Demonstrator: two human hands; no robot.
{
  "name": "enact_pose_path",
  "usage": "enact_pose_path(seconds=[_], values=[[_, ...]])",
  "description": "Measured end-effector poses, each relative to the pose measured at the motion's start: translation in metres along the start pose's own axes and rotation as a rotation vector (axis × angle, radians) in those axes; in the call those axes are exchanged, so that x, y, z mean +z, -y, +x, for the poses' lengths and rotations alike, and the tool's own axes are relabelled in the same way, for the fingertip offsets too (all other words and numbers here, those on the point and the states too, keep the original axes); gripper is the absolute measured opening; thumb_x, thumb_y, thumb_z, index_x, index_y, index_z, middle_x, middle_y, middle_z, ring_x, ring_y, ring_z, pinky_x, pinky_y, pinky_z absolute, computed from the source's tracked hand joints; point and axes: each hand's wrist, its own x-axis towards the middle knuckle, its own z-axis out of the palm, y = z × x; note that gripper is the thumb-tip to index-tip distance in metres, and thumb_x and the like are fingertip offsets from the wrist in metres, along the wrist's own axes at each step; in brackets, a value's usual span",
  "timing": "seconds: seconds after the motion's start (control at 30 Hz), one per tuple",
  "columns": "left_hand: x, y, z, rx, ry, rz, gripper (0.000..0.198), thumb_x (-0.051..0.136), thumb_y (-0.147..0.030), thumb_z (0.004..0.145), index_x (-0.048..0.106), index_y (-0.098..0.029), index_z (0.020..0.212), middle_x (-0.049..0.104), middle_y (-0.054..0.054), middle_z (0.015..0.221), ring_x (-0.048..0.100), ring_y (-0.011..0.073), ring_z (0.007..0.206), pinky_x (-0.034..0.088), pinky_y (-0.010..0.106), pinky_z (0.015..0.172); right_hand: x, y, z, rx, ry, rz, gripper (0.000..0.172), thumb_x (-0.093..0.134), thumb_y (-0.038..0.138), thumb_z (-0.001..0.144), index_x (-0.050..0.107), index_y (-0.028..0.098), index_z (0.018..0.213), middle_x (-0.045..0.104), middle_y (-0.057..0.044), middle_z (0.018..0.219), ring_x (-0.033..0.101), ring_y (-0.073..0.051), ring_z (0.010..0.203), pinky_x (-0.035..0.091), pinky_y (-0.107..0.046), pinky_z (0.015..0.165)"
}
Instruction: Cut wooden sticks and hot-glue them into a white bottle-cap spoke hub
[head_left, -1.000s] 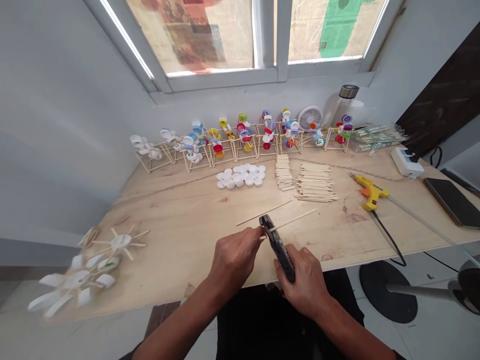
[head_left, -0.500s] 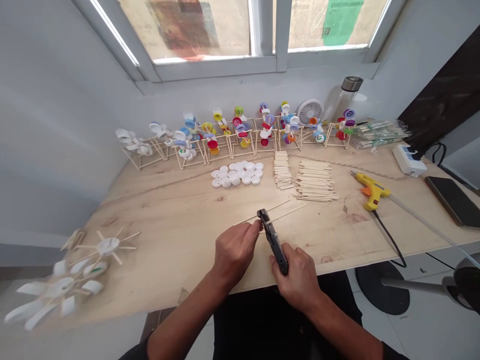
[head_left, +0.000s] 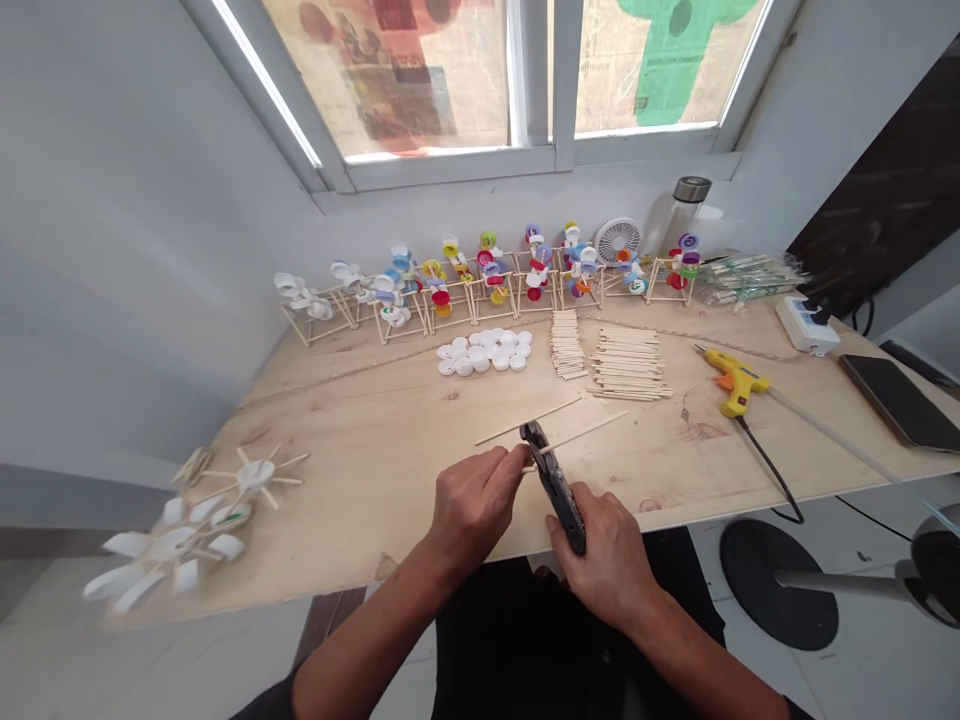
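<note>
My head feed shows a plywood workbench running under a window, with a row of stick frames carrying bottle-cap pinwheels along its back edge, upper centre. Nearer me sit a cluster of white bottle caps and stacks of craft sticks, with a yellow glue gun off to the right. At lower centre, the left hand pinches a thin wooden stick near its end, and the right hand is closed around dark cutting pliers. The stick's long axis runs to the upper right, across the pliers' head, just past the left fingertips, so the left hand is the nearer. I cannot tell whether the head is biting it. A second stick runs parallel just beyond.
</note>
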Motion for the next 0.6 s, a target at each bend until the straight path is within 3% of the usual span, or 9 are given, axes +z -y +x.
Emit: enact_pose_path(seconds=[0.33,0.47,0.6], values=[[-0.020,0.002,0.008,-0.023,0.082,-0.162,0.014,0.041,-0.014,0.088,0.054,-0.017,0.082,0.051,-0.004,0.054,0.048,0.0079,0.046,0.035,0.019,0.046,-0.006,-0.001,-0.002,-0.083,-0.021,0.033,0.006,0.047,0.025,0.082,0.048,0.020,0.079,0.060,0.000,0.067,0.051,-0.017,0.062,0.031,-0.028,0.064],[-0.027,0.002,0.011,-0.073,0.137,-0.253,0.014,0.042,-0.015,0.088,0.055,-0.017,0.083,0.055,-0.002,0.058,0.051,0.0081,0.048,0.036,0.019,0.047,-0.007,0.000,-0.002,-0.087,-0.014,0.045,0.005,0.047,0.025,0.081,0.048,0.020,0.080,0.061,-0.001,0.069,0.051,-0.017,0.063,0.031,-0.027,0.063],[-0.033,0.002,0.016,-0.164,0.214,-0.450,0.016,0.044,-0.015,0.089,0.053,-0.018,0.076,0.050,-0.004,0.055,0.046,0.0069,0.047,0.033,0.018,0.045,-0.007,0.001,-0.002,-0.076,-0.002,0.030,0.005,0.047,0.024,0.082,0.047,0.021,0.078,0.059,0.000,0.065,0.050,-0.017,0.062,0.030,-0.027,0.062]])
